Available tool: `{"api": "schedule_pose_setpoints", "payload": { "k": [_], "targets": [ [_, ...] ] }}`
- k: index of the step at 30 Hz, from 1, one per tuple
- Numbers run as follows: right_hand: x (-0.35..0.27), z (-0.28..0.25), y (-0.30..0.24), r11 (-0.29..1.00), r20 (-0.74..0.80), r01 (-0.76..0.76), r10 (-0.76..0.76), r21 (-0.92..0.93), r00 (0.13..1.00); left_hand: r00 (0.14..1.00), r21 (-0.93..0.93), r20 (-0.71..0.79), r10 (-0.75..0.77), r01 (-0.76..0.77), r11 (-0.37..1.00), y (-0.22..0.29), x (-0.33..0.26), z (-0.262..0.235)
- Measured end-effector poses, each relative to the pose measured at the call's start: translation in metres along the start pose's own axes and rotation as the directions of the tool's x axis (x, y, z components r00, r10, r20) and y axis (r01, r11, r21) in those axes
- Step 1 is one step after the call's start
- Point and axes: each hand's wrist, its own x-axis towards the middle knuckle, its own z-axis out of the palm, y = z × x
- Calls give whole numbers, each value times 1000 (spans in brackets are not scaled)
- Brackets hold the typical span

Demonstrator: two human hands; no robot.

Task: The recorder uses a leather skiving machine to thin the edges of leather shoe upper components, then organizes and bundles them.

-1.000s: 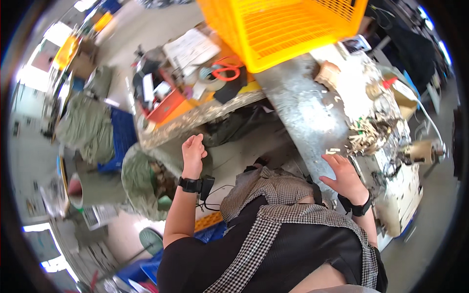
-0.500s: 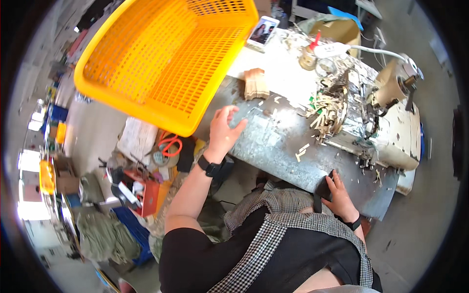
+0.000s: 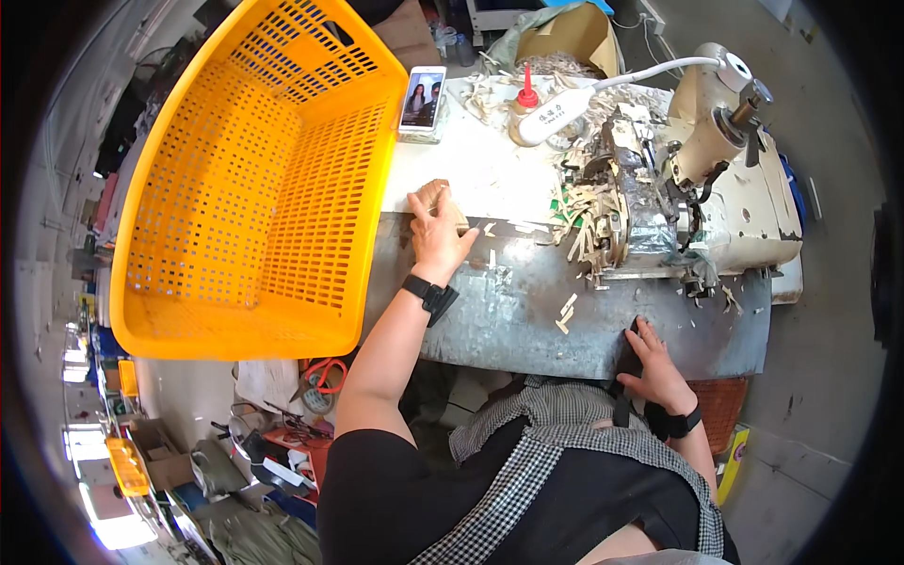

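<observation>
A small tan block-like piece (image 3: 439, 195), seemingly a stack of cut strips, lies directly under and just beyond the fingers (image 3: 435, 209) of the left hand (image 3: 439, 241), at the seam where the white top meets the grey metal sheet of the table (image 3: 527, 311). The fingers are laid over it, half curled, touching it; whether it is actually gripped cannot be told. Its long axis appears to run roughly along the line of the fingers, away from the person, though most of it is covered. The left hand is by far the nearer; the right hand (image 3: 653, 365) rests well apart at the near edge of the metal sheet, its fingers spread flat on the edge and holding nothing. To the left of the left fingers stands one large yellow perforated basket (image 3: 254, 188), near but not touching the hand. Beyond the fingers one phone (image 3: 423, 99) is propped upright, and further right one red-capped bottle (image 3: 525, 111) is seen. To the right of the fingers one cream sewing machine (image 3: 725, 179) is counted, with many loose tan scraps (image 3: 584, 226) around its needle area, too many and too tangled to count. One black wristband is worn on each wrist, two in all.
</observation>
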Motion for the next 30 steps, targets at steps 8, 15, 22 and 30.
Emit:
{"api": "schedule_pose_setpoints", "payload": {
  "k": [8, 15, 22, 30],
  "targets": [
    [3, -1, 2, 999, 0, 20, -20, 27, 1000, 979, -175, -130, 160, -181, 968, -26, -3, -11],
    [14, -10, -20, 887, 22, 135, -140, -442, 990, 858, -849, 507, 79, 481, 217, -3, -81, -51],
    [80, -13, -58, 795, 644, 571, -331, -203, 689, 852, -856, 512, 110, 497, 144, 26, -180, -55],
    [89, -32, -90, 548, -103, 833, -835, -79, 540, 886, -887, 461, 39, 461, 6, 51, -258, -47]
  ]
}}
